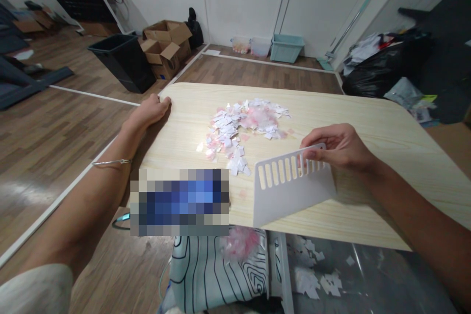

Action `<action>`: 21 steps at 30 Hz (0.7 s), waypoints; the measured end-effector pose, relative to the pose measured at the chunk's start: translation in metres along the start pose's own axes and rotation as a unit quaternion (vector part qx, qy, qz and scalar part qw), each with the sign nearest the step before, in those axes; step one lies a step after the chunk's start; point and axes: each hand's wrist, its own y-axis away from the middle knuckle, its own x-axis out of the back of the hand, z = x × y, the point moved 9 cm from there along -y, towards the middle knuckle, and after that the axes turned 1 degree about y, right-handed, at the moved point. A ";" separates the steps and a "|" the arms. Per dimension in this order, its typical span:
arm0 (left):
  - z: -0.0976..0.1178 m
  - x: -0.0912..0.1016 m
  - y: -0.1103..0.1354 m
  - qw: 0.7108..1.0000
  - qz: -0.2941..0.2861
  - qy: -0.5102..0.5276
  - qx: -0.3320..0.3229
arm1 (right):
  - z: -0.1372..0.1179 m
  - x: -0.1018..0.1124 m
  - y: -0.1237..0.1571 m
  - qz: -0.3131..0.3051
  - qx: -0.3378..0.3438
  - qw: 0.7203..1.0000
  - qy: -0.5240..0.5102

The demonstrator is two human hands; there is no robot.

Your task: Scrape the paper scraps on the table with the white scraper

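My right hand (340, 149) grips a thin white plastic board (290, 198) by its slotted top edge, thumb in front. The board leans over the near part of the table, its long side facing me. Out at the table's left side, my left hand (150, 110) has its fingers curled on the edge of the wooden table (368, 127). Between my hands lies a loose, curved heap of small white paper pieces (226, 125). Pinkish translucent bits (257, 114) are mixed into its far right part.
A blurred-out blue patch (184, 196) covers something at the near left of the table. Below the near edge are a pink clump (241, 243) on striped cloth (206, 270) and a grey bin (353, 284) holding scraps. A black bin (125, 61) and cardboard boxes (165, 46) stand beyond.
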 end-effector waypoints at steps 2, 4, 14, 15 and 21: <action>-0.002 0.000 -0.001 1.000 0.005 0.006 0.006 | -0.002 0.003 -0.001 0.009 0.008 1.000 0.008; -0.003 -0.001 -0.001 1.000 0.007 0.010 0.012 | -0.006 0.005 -0.001 0.011 0.026 0.999 0.017; -0.006 -0.001 -0.001 0.999 0.012 0.017 0.031 | -0.018 0.019 0.008 0.160 0.046 0.986 0.023; -0.006 -0.001 0.000 0.999 0.013 0.016 0.033 | -0.017 0.019 0.008 0.169 0.046 0.984 0.026; -0.003 0.000 0.003 1.000 -0.001 0.018 0.023 | -0.013 0.010 0.003 0.157 0.046 0.986 0.042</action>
